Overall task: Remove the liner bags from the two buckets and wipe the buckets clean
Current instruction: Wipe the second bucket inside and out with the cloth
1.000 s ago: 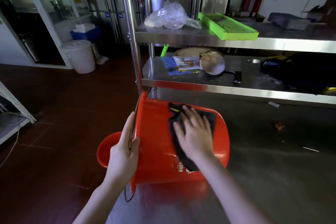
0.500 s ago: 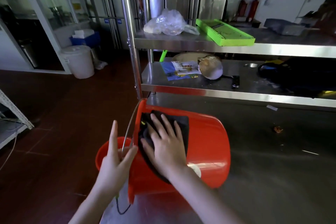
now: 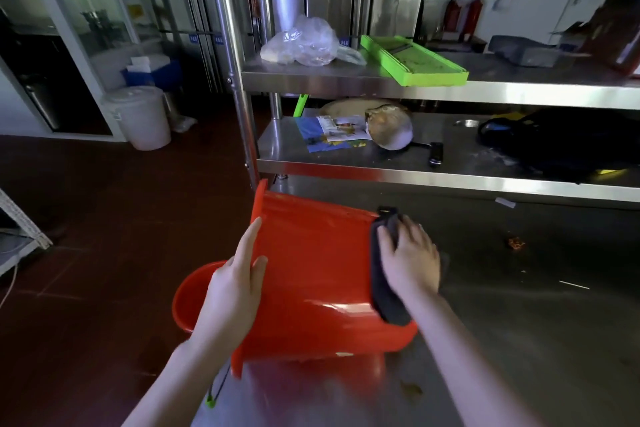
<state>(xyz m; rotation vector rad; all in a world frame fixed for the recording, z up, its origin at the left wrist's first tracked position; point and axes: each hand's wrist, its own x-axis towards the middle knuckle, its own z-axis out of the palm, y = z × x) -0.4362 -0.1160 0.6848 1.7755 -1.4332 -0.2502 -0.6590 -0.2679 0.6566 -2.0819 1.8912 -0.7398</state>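
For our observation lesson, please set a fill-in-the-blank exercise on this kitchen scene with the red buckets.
The red bucket on the steel table lies on its ____.
The right hand presses a dark ____ against it.
A second red bucket stands below on the ____.
Beside the clear plastic bag lies a flat ____ tray.
Missing words: side; cloth; floor; green.

Person's body, head view.

- Left hand (image 3: pixel 235 288): bare.
- Right hand (image 3: pixel 410 260): bare.
- Left forearm (image 3: pixel 173 381): bare from the wrist to the bottom edge of the view, with its outline softened by blur.
- Right forearm (image 3: pixel 467 367): bare along its whole visible length.

Both arms are slender. Nails and finer marks cannot be made out.
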